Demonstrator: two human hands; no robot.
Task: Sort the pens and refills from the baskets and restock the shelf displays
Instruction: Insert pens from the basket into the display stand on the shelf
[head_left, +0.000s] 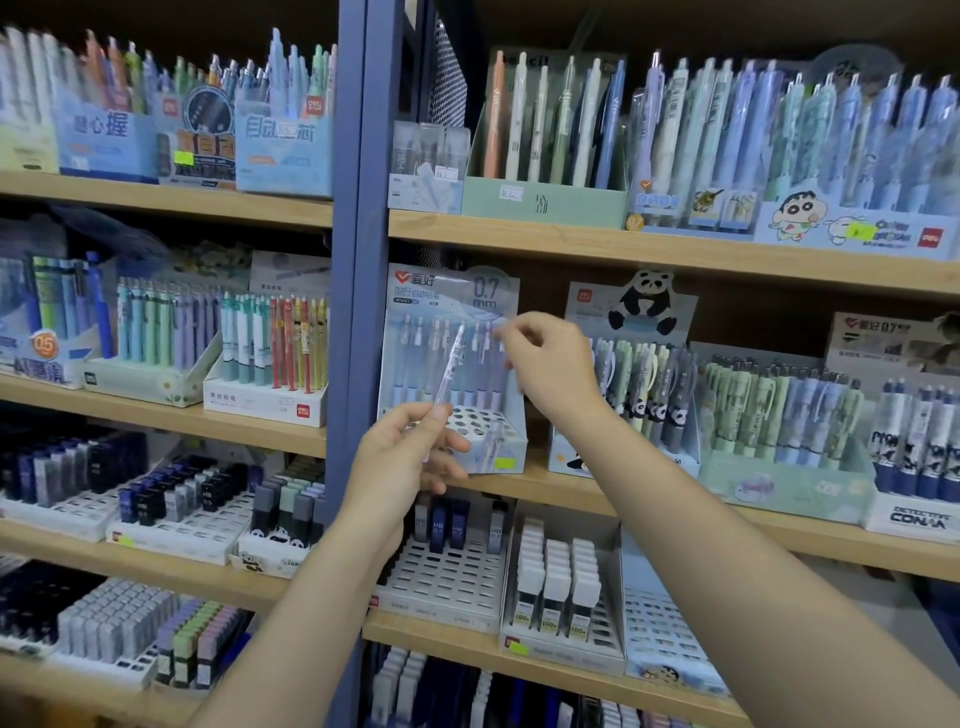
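Note:
My left hand (402, 454) pinches the lower end of a pale pen in a clear sleeve (451, 364), held tilted in front of a blue 0.7 mm pencil display box (498, 447) on the middle shelf. My right hand (550, 364) is raised beside it, its fingertips pinching a clear plastic wrapper (491, 314) near the pen's top. The display box holds several pens in its back rows, and its front holes show bare. No basket is in view.
Wooden shelves (623, 249) carry many pen displays: a panda box (634, 332), a green box (779, 478), a Conan box (914, 514). Lead refill trays (447, 577) sit on the shelf below. A blue upright post (353, 260) divides the two shelf bays.

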